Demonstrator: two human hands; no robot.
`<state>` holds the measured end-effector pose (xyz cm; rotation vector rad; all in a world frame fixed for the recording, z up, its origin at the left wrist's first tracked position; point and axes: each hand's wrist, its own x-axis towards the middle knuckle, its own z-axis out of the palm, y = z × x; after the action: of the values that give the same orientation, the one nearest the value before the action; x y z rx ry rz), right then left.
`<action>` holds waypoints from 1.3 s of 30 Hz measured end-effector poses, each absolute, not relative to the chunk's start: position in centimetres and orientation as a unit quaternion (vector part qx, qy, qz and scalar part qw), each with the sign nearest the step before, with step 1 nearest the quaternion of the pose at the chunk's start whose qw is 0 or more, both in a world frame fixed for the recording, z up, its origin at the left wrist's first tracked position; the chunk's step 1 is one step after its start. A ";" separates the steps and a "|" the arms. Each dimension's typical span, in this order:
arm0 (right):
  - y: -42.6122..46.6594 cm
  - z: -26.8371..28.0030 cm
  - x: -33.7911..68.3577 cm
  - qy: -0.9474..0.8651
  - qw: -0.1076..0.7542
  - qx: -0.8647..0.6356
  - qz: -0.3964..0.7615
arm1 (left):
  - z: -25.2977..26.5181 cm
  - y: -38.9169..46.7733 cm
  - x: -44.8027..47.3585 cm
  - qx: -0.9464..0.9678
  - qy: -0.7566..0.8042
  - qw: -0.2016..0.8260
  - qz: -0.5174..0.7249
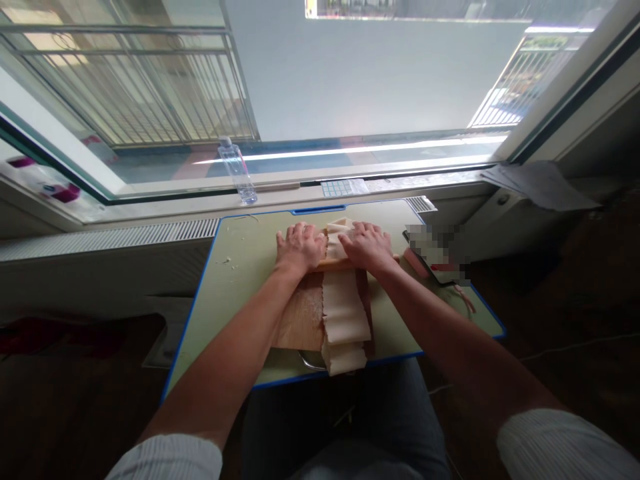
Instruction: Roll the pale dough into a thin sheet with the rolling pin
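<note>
While the left hand (pixel 300 248) and the right hand (pixel 369 245) lie on the rolling pin (pixel 331 265): flattening the dough sheet (pixel 345 307) appears to be the step in hand.
Left hand: palm down, fingers loosely spread over the left part of the pin; no closed grip seen.
Right hand: palm down likewise, on the right part of the pin; fingers extended towards the top of the frame, thumb angled inward.
Dough location: centre of the frame, on the wooden board (pixel 303 319), which rests on the desk (pixel 240 267); the sheet's near end passes beyond the board's lower edge and reaches the desk's blue rim.
Dough axis: long axis runs nearly straight up and down the frame; the far end lies beyond the pin, the folded near end points to the bottom.
Pin axis: left to right, across the sheet, right end slightly higher in the frame.
Dough condition: left edge ragged, surface rippled below the pin.
Next move: in judgement, calls for even pressure from both palms along the strip's length; the overhanging end could drag or crease.
Surroundings: clear bottle (pixel 238 172) on the windowsill (pixel 285 195), upper left of centre, well apart from the work.
</note>
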<state>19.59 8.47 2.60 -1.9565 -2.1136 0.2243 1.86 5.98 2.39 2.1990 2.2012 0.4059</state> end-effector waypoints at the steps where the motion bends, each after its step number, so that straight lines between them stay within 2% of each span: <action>1: 7.6 2.6 19.7 -0.724 0.124 -0.674 0.075 | 2.4 5.3 1.9 0.705 0.697 0.000 0.130; 10: -2.0 1.4 20.9 -0.750 0.130 -0.648 -0.030 | 1.0 -2.4 2.2 0.735 0.662 -0.051 0.138; 15: -3.4 1.1 21.4 -0.756 0.129 -0.640 -0.045 | 0.0 -3.7 2.3 0.721 0.668 -0.082 0.167; 22: -0.1 1.6 21.0 -0.742 0.127 -0.657 -0.026 | 0.3 1.2 3.6 0.672 0.719 -0.051 0.169; 30: 6.5 2.4 21.6 -0.713 0.118 -0.687 0.071 | 2.0 8.7 3.7 0.695 0.710 0.007 0.114; 39: 9.8 2.4 21.8 -0.700 0.136 -0.701 0.028 | 2.1 11.6 4.2 0.699 0.700 0.004 0.147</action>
<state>21.81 9.78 2.45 -2.0297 -2.0259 0.0804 4.24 11.61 2.13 2.1919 2.1929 0.4604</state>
